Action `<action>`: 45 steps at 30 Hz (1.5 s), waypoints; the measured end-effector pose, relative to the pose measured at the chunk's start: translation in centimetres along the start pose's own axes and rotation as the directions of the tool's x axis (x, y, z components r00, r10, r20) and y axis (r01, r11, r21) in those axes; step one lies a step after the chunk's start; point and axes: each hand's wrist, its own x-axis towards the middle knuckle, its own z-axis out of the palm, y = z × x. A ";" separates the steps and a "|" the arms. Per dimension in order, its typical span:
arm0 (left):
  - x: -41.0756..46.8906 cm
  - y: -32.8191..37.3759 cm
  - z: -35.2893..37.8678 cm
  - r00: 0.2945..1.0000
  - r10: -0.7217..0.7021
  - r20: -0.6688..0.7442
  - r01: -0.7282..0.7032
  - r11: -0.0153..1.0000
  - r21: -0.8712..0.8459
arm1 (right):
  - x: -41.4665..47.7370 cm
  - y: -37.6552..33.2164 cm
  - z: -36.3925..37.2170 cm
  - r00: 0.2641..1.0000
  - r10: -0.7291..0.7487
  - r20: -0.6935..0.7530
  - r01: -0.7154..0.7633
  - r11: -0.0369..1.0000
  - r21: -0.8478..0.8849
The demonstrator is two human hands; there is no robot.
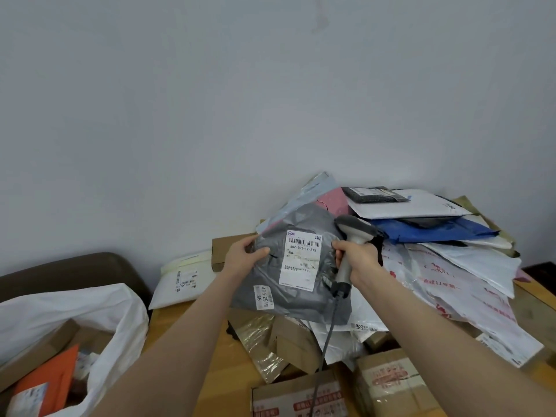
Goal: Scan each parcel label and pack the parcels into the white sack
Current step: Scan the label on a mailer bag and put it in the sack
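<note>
A pale wall point(210, 100) fills the whole upper half of the frame. Below it, a wooden table point(225, 383) takes the lower centre and lower right. On the right side of the table lies a pile of parcels point(451, 266), mostly white plastic mailers with red print, and a blue mailer point(430, 230) is near the top of it. The white sack point(45, 311) stands in the lower left of the frame, just beside the left edge of the table. Its mouth is open, and an orange envelope point(51, 383) and cardboard pieces are inside. The grey parcel point(301, 305) is held up in the centre of the frame, in front of the pile and above the table, with its printed side to the camera. Two cardboard boxes point(391, 383) with red printed tape sit at the bottom edge. The left hand point(240, 257) grips the left edge of the grey parcel, thumb on the front and fingers behind it. The right hand point(358, 260) is closed around the handle of a barcode scanner point(355, 228), whose head is at the upper right of the grey parcel, and its cable point(326, 341) hangs down to the bottom of the frame. I cannot tell if this hand also touches the parcel. A white label point(299, 260) with a barcode is stuck on the parcel, and a small sticker point(262, 297) sits at its lower left.
</note>
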 end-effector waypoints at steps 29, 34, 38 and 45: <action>0.0 -3.3 1.4 0.958 -0.180 -0.225 0.184 0.983 -0.002 | -7.3 4.9 -1.0 0.978 0.035 0.205 0.026 0.957 -0.288; -0.1 -3.2 1.2 0.958 -0.169 -0.231 0.176 0.984 0.008 | -7.3 4.7 -1.1 0.978 0.050 0.204 0.011 0.958 -0.287; -0.4 -3.0 1.3 0.960 -0.167 -0.227 0.175 0.985 0.015 | -7.4 4.4 -1.3 0.976 0.052 0.213 0.010 0.959 -0.283; -1.6 -2.4 0.5 0.956 -0.155 -0.247 0.162 0.987 0.006 | -7.8 4.4 -1.4 0.964 0.054 0.260 0.014 0.968 -0.251</action>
